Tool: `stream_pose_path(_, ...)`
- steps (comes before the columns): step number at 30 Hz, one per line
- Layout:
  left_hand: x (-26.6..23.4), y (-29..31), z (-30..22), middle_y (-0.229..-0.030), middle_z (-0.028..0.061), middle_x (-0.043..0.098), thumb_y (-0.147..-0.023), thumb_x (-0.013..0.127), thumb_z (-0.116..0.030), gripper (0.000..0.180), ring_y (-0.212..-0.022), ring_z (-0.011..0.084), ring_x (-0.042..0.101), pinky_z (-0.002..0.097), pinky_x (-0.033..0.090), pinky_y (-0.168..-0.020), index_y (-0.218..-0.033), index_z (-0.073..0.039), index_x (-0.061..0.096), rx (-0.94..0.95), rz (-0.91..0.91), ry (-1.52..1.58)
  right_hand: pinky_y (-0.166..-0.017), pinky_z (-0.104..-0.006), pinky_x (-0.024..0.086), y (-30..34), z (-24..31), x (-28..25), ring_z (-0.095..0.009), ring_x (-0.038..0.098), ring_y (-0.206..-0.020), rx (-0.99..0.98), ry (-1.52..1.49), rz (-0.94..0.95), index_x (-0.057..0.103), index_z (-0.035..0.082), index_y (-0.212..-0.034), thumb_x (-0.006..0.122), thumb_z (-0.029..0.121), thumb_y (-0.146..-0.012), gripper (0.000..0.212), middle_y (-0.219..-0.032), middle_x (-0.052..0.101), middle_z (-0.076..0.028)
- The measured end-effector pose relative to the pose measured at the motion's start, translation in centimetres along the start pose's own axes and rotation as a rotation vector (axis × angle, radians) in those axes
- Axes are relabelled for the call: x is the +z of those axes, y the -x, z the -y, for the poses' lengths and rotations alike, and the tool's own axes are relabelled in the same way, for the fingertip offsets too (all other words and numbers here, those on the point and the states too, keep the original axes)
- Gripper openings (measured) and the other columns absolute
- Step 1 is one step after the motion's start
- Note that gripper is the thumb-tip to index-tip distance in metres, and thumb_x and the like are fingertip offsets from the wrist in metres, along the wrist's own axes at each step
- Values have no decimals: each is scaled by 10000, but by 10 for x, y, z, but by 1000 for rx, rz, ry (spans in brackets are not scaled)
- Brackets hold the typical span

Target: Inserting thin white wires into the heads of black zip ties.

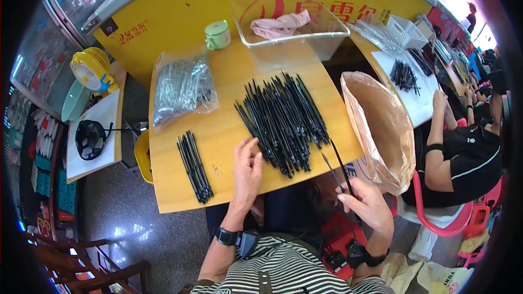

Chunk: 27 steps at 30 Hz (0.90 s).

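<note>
Beyond the black-stick pile (283,125): clear bin (298,38), green mug (218,36); paper bag (381,125) to its right. Left hand (248,166) beside pile, fingers parted; right hand (368,201) clamped on sticks (341,164).

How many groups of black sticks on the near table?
2: large pile right of centre on the table, small bundle nearer its left edge. Right hand holds more sticks.

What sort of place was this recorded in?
Likely a small workshop, perhaps within a shop: black rods piled on a table, a stuffed clear bag, and another person alongside.
</note>
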<state>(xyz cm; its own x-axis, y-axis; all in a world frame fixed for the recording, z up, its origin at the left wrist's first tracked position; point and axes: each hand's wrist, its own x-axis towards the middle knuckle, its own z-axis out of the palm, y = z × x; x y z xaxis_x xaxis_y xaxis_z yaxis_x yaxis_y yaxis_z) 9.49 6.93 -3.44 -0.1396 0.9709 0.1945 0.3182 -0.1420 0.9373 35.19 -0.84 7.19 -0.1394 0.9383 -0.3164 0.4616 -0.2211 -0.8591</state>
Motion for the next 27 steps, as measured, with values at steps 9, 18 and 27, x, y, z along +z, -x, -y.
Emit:
stream_pose_path(9,-25,38,-53,-1138,91,555,-949,441,-188,324,-937,141,556,275,457,-812,-1203,6,491,-328,362,641,-538,-154,364,-65,27,57,-13,477,-623,-48,-448,288,557,26,-989,594,179,-864,200,-731,555,28)
stream_pose_path(18,-35,43,-49,-1134,106,565,-950,421,-255,435,-805,142,572,253,481,-673,-1279,30,414,-535,368,961,-518,-139,338,-78,27,94,-13,477,-606,34,-615,552,637,53,-889,573,279,-883,235,-683,566,41)
stream_pose_path(27,-41,41,-39,-1063,117,598,-912,510,-226,271,-810,143,611,244,520,-683,-1009,15,589,-681,388,936,-517,-153,353,-82,10,112,-29,487,-594,112,-702,657,607,22,-948,580,242,-882,232,-691,566,19)
